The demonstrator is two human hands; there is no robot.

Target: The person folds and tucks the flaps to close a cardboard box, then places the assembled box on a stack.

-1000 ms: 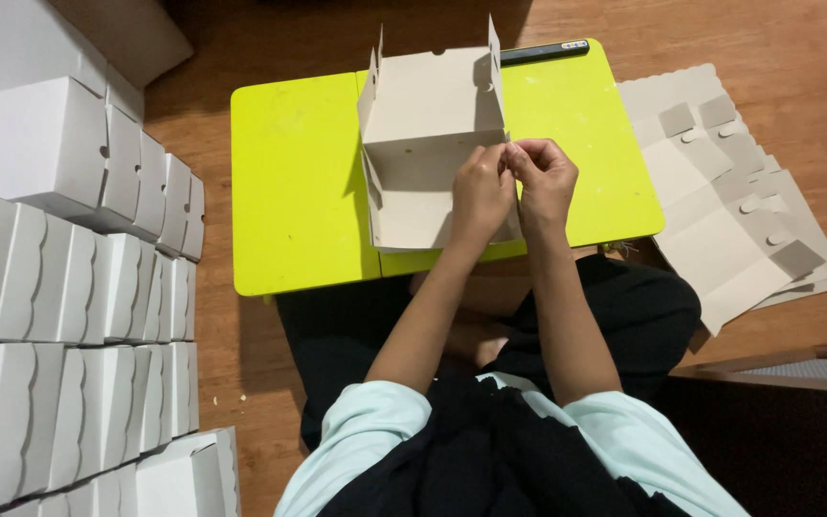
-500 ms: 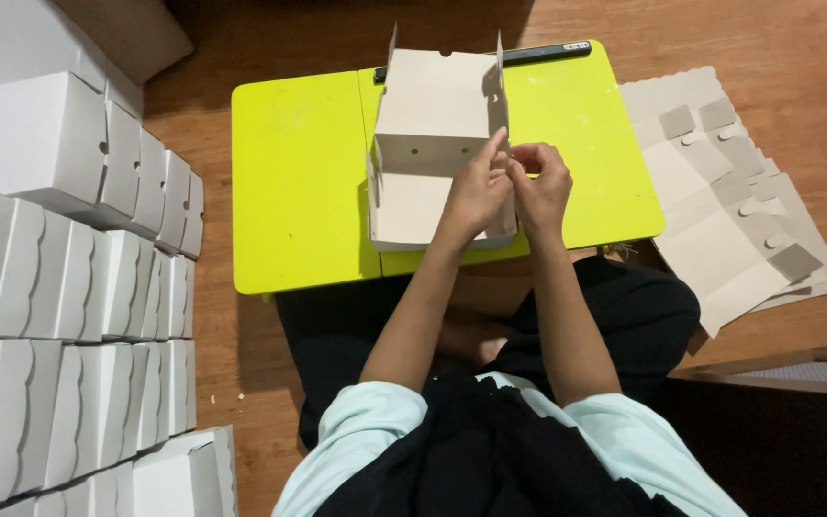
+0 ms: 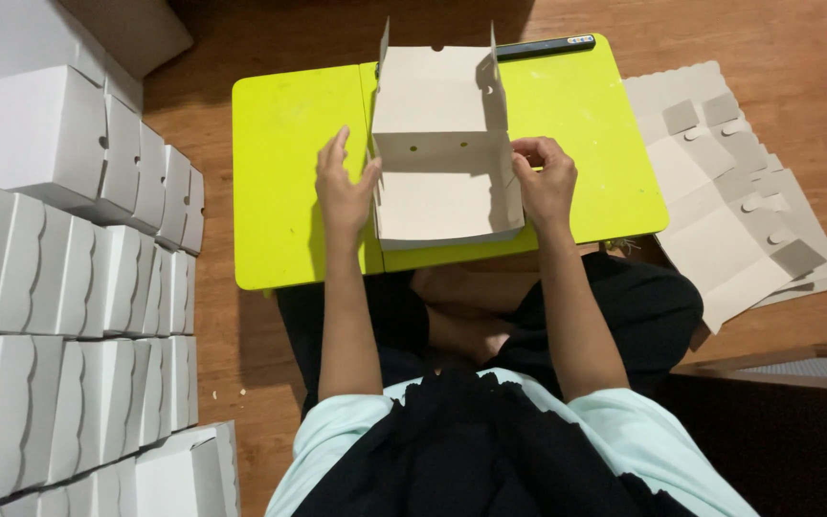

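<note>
Both hands [image 3: 345,187] [image 3: 546,180] flanking cardboard box [image 3: 442,153]

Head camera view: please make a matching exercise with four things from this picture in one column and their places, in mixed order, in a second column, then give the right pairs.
Things
1. half-folded grey cardboard box
2. flat grey cardboard cut-outs
3. stack of folded white boxes
4. dark pen

Places
A. along the far edge of the yellow-green table
B. on the wooden floor, right of the table
C. between the left hand and the right hand
D. on the floor, left of the person

Pairs: 1-C, 2-B, 3-D, 4-A
</note>
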